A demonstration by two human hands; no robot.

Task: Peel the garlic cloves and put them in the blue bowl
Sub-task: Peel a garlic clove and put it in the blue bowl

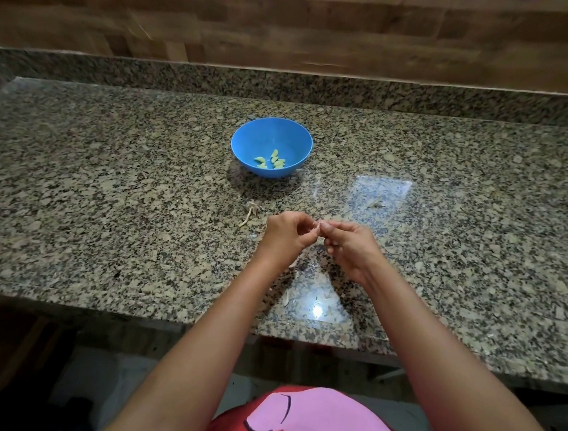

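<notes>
Am pinching garlic clove (318, 226) between left hand (287, 238) and right hand (350, 247) fingertips; blue bowl (271, 147) lying straight ahead of grip, slightly left, left hand nearer.

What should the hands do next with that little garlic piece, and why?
Probably keep pulling the skin off. Both hands, left and right, pinch a small garlic clove between their fingertips above the counter, and it is not in the blue bowl yet. Peeled cloves already lie there, so this one likely goes in once bare.
</notes>
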